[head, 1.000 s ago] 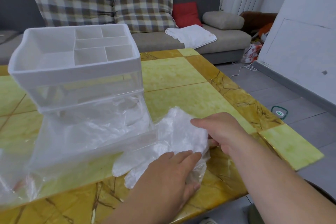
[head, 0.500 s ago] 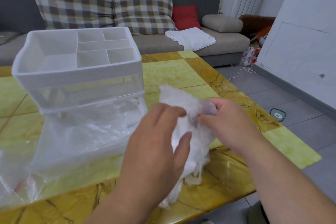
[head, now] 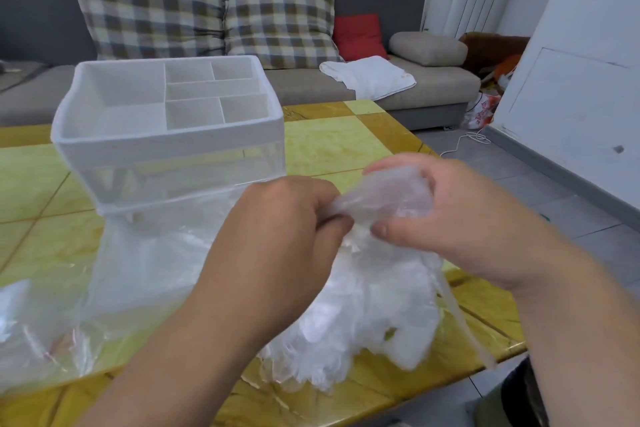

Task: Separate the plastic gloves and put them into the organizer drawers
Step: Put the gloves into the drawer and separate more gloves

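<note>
A bunch of thin clear plastic gloves point(head: 374, 315) hangs between my hands above the table's front edge. My left hand point(head: 277, 239) pinches its top edge with curled fingers. My right hand point(head: 446, 215) grips the same top part, thumb below, fingers over it. The white organizer point(head: 166, 142) stands behind on the left, with an open divided tray on top and a clear upper drawer. Its lower drawer point(head: 145, 263) is pulled out toward me and holds crumpled clear plastic.
The yellow-tiled table point(head: 329, 142) carries everything; its right edge drops to a grey tiled floor. A loose clear plastic bag point(head: 31, 333) lies at the front left. A grey sofa point(head: 433, 90) with checked cushions stands beyond the table.
The gloves lay on the table under both hands; both hands have since lifted the bunch clear of the table and now pinch its top close together.
</note>
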Available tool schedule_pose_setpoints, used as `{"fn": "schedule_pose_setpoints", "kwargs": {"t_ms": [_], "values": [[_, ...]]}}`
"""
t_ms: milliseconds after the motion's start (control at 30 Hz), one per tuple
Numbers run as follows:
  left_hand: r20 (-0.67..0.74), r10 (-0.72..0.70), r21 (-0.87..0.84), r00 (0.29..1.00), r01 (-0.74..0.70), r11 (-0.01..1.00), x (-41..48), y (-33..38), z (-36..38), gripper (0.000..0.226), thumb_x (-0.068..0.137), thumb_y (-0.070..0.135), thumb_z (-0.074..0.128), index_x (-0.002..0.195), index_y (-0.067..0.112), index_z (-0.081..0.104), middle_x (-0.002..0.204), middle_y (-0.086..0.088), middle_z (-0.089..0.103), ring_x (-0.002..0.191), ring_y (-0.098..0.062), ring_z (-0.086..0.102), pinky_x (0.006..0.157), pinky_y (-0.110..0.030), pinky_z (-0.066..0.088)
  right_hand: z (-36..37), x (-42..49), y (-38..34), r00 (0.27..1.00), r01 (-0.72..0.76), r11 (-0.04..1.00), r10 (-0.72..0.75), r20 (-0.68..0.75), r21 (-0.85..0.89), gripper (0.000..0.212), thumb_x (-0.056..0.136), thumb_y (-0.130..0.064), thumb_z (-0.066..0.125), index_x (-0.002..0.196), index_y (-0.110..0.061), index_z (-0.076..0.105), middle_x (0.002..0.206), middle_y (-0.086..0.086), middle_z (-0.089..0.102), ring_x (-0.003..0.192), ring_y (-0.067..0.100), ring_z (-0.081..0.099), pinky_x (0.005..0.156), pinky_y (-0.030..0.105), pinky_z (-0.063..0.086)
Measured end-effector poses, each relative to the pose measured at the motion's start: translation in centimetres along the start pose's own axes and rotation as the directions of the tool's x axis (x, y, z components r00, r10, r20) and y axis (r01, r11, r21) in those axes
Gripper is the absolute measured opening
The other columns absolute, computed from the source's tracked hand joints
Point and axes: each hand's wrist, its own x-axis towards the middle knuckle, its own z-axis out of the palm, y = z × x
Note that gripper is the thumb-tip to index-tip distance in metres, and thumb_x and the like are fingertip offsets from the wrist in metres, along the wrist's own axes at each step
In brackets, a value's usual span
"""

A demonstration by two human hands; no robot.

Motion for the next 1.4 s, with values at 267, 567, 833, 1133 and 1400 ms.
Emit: {"fn": "schedule_pose_setpoints", "kwargs": {"t_ms": [267,567,833,1133,1400], "values": [[0.040,-0.164,-0.429,0.986,0.165,0.888,0.1,0.7,-1.7,0.025,0.083,0.023,0.074,0.065,0.007,0.068,0.050,-0.008,0.059,0.041,-0.018,0.050,0.042,-0.030,0.037,-0.6,0.2,-0.7,0.995,-0.023,0.941,0.055,-0.086,0.339,0.016,0.088,-0.004,0.069,0.099,-0.015,0.074,0.088,0.007,0.078,0.078,0.026,0.075,0.075,0.045,0.062],[0.225,-0.236,-0.742,0.945,0.323,0.588,0.3,-0.6,-1.9,0.031,0.062,0.027,0.077,0.083,0.004,0.077,0.088,-0.037,0.068,0.080,-0.065,0.058,0.067,-0.049,0.042,-0.9,0.8,-0.3,0.984,-0.069,0.817,0.149,-0.094,0.572,0.018,0.089,-0.006,0.064,0.103,-0.010,0.074,0.101,0.020,0.075,0.093,0.038,0.072,0.089,0.050,0.055],[0.361,-0.266,-0.720,0.894,0.449,0.529,0.3,-1.8,-1.1,0.031,0.067,0.022,0.074,0.089,0.000,0.076,0.097,-0.039,0.066,0.081,-0.057,0.063,0.071,-0.049,0.035,-0.1,0.9,1.1,0.963,-0.185,0.847,0.054,0.265,0.499,0.051,0.072,0.006,0.076,0.120,-0.008,0.067,0.113,0.015,0.074,0.106,0.032,0.071,0.088,0.038,0.059],[0.488,-0.243,-0.621,0.838,0.529,0.578,0.0,-4.0,-0.9,0.031,0.068,0.018,0.074,0.098,0.010,0.076,0.097,-0.020,0.076,0.088,-0.040,0.073,0.075,-0.043,0.053,0.6,1.5,1.6,0.937,-0.349,0.717,0.263,0.229,0.603,0.017,0.093,0.005,0.056,0.094,0.007,0.073,0.096,0.024,0.074,0.073,0.025,0.072,0.068,0.034,0.061],[0.617,-0.191,-0.461,0.763,0.548,0.698,-0.1,-4.5,-1.8,0.032,0.074,0.028,0.080,0.101,0.011,0.075,0.097,-0.012,0.077,0.092,-0.032,0.074,0.084,-0.043,0.055,1.5,2.0,1.9,0.925,-0.376,0.750,0.278,0.258,0.543,0.014,0.092,0.002,0.058,0.087,0.007,0.070,0.078,0.021,0.067,0.063,0.026,0.065,0.059,0.031,0.055]]}}
